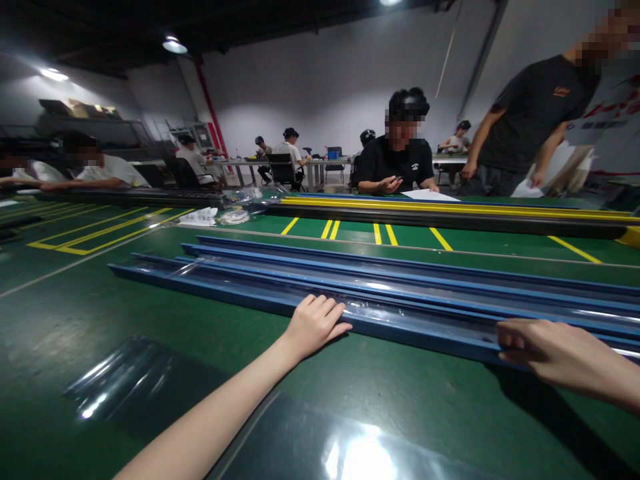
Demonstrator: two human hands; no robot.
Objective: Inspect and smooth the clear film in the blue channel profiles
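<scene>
I count two blue channels (pixel 425 337) side by side on the green table (pixel 425 387), and two clear sheets (pixel 130 373) closer to me. Yellow and black lengths (pixel 450 209) lie beyond; my left forearm (pixel 225 413) crosses between the sheets. My left hand (pixel 315 323) clasps the nearer channel's wall, fingers together; my right hand's (pixel 543 347) fingers curl there, whether pinching I cannot tell.

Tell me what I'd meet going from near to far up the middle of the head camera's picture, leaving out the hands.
Clear plastic sheet → blue channel rails → short yellow line markings → long black bar → seated person in a black T-shirt → pale back wall.
</scene>
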